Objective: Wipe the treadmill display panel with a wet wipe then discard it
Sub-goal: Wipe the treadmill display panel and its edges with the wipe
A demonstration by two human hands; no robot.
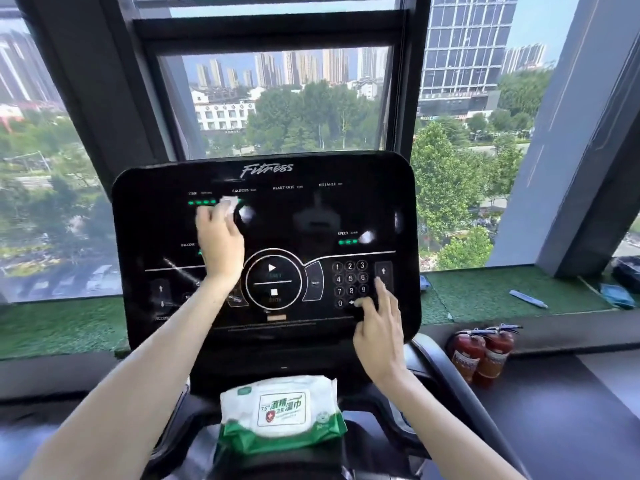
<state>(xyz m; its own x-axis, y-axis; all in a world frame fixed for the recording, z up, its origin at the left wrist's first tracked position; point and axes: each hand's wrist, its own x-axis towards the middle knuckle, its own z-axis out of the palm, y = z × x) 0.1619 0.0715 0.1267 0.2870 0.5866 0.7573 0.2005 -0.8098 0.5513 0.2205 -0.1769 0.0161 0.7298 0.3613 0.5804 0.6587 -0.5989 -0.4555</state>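
The black treadmill display panel fills the middle of the view, with green lights and a number keypad at its lower right. My left hand presses a crumpled white wet wipe flat against the upper left of the panel, near the CALORIES readout. My right hand rests with spread fingers on the panel's lower right corner, fingertips touching the keypad area, and holds nothing. A white and green pack of wet wipes lies on the console ledge just below the panel.
Behind the panel is a large window with a dark frame. A green turf sill runs along it, with a blue pen-like object and blue cloth on the right. Two red fire extinguishers stand on the floor at the right.
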